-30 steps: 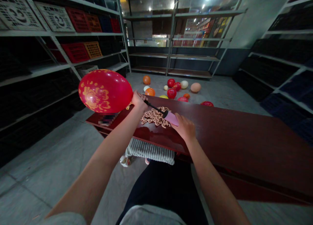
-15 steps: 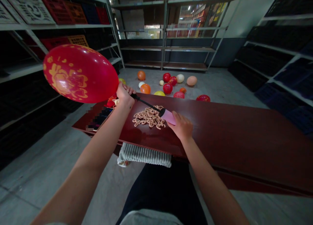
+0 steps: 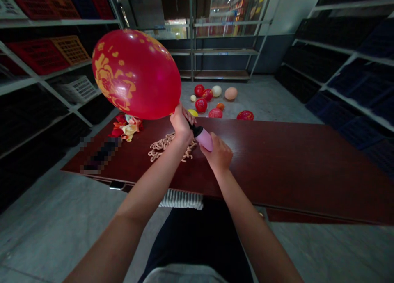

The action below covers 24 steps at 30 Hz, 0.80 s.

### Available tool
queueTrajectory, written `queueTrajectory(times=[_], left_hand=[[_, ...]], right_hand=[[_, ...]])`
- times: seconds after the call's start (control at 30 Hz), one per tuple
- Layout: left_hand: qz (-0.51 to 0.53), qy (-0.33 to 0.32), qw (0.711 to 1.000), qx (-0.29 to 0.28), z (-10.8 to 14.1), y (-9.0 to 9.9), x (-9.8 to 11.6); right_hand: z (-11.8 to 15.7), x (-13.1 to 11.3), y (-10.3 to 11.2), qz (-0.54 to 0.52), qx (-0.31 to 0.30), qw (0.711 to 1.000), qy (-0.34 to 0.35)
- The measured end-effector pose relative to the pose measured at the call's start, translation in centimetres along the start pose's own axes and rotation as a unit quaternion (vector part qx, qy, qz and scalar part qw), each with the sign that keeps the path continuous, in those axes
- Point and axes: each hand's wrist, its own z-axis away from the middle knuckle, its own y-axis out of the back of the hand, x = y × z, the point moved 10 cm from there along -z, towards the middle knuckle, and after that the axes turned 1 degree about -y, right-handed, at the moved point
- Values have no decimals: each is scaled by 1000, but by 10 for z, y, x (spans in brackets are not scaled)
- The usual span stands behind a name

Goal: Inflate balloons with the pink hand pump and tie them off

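L hand (image 3: 182,122) is closed w/ fingers bunched at the neck of the balloon (image 3: 138,74), right by the pump's black top end; fingers hide the join, so can't tell how neck & nozzle meet. R hand (image 3: 219,152) is wrapped round the pink body of the pump (image 3: 204,139), close below L hand, short black bit showing betw. the two. Pump tilts, top end up & to the left. Balloon is big, red w/ yellow print, round & full, up in the air left of L hand, above the table (image 3: 277,160).

Under L forearm: pile of tan curls (image 3: 161,147) on the table, partly hidden by the arm. Further left, near the far edge, a heap of limp balloons (image 3: 131,129), red/cream/etc. Nearer the left end, a dark flat item (image 3: 103,154), pixelated, can't ID. Grey ribbed cloth (image 3: 183,199) shows below the near edge.

Past the far edge, floor balloons (image 3: 201,105) in red, white, peach, orange, yellow. Back: metal rack (image 3: 221,52). Left rack has red & orange crates (image 3: 70,49); dark crates (image 3: 360,82) on the right.
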Motion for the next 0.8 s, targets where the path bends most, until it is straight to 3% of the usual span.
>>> queueTrajectory(times=[0.13,0.33,0.7,0.8], left_hand=[[3,5,1000,10,-2,8,4],[37,6,997,64,-14,49,28],[55,-33,987,145,-43,107,118],[51,-27,987,149,-52,117,133]], right_hand=[[0,-4,-2,-1,-8,1000,5],[4,-21,-10,10,-32,998,60],[14,-39,0,15,-4,989,149],[15,-44,1,10,3,986,166]])
